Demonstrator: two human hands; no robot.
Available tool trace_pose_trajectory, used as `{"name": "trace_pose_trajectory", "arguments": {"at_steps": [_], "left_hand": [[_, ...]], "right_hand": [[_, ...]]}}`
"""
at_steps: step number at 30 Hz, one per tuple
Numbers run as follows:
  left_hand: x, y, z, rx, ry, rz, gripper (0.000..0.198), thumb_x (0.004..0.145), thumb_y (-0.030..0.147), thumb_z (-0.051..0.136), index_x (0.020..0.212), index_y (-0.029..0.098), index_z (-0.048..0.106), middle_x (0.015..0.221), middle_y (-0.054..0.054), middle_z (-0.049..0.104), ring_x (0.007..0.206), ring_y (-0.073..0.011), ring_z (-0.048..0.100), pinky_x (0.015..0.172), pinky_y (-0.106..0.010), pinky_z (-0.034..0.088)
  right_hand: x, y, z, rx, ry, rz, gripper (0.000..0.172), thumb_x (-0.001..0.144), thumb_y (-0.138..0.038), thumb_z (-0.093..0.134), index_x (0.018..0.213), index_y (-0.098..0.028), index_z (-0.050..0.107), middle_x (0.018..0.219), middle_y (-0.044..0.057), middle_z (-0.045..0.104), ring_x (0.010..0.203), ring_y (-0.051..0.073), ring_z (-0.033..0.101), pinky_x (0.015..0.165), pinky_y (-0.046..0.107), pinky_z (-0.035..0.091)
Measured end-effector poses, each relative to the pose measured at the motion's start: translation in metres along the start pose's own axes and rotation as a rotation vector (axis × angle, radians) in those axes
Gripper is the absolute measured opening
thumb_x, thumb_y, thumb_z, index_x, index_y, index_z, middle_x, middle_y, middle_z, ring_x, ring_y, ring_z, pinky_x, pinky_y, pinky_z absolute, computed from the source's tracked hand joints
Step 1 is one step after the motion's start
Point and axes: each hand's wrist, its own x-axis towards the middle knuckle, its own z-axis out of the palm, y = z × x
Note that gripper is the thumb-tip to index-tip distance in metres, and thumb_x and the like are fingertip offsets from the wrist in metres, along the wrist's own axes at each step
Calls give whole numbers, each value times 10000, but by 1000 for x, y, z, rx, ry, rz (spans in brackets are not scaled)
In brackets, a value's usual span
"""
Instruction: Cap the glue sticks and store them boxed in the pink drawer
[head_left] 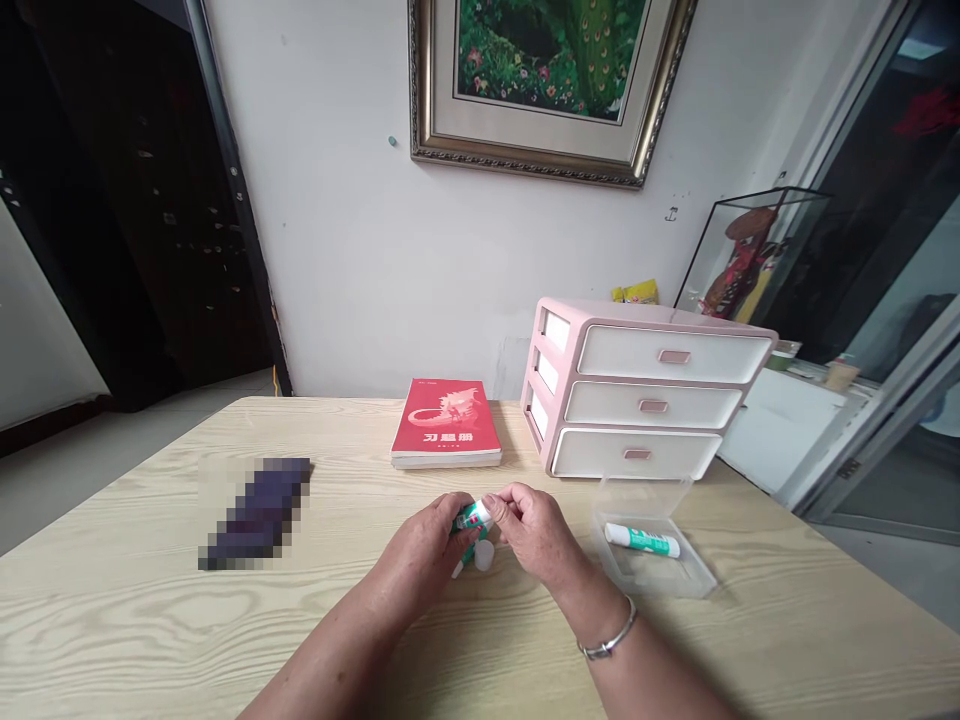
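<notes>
Counts: two glue sticks, one loose cap, one clear box, one book, one drawer unit with three drawers, one blurred dark thing, and my two hands.
Left hand: my left hand (pixel 431 545) is curled closed round the body of the stick (pixel 472 517), a little past the table's middle.
Right hand: my right hand (pixel 536 530) pinches the stick's upper end with fingertips and thumb, and a bracelet (pixel 609 638) sits on that wrist.
Stick: it is tilted, its top toward 1 o'clock, and its white lower end shows under my left fingers.
Cap: the cap (pixel 484 556) is at 6 o'clock of the stick, just under my hands. I cannot tell if a finger touches it.
Second stick: the second stick (pixel 642 540) lies flat inside the box (pixel 694 580), at 3 o'clock of my hands, near but apart.
Book: the book (pixel 447 420) lies flat at 12 o'clock, close to the far edge.
Drawers: the drawers (pixel 637 400) stand at 1 o'clock, just beside the book. All three are pushed in.
Dark thing: the dark thing (pixel 255 512) lies at 9 o'clock, well apart.
Edges and room: the table (pixel 150 620) has open board from 6 to 9 o'clock. Its far edge meets the wall, and its right edge runs just past the box.
Materials: the table is pale wood with a wavy grain. The box is thin clear plastic with its lid raised. The drawer unit is a pink frame with white fronts. The book is a red paperback. The sticks are white and green cylinders, and the cap is round and white.
</notes>
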Motion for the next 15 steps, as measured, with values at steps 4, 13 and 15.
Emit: {"name": "trace_pose_trajectory", "arguments": {"at_steps": [4,13,15], "left_hand": [[-2,3,0,-49,-19,-14,252,909,382,473,1069,212,568,959,-47,677,829,-184,597,688,-254,435],[2,1,-15,-470,130,-254,503,859,653,450,670,190,498,622,23,489,559,-130,440,524,-243,348],[3,-3,-16,-571,178,-276,497,863,630,457,629,192,462,577,40,432,513,-109,381,499,-238,318]], "right_hand": [[-3,-4,1,10,0,-41,394,918,-551,503,775,-196,597,615,0,593,568,137,549,538,239,421],[-4,-5,-2,216,80,-33,413,955,-570,400,878,-205,578,593,-24,522,539,137,508,532,246,428],[-1,0,-1,197,78,-7,427,955,-577,391,865,-205,578,583,-23,525,525,138,505,530,251,428]]}}
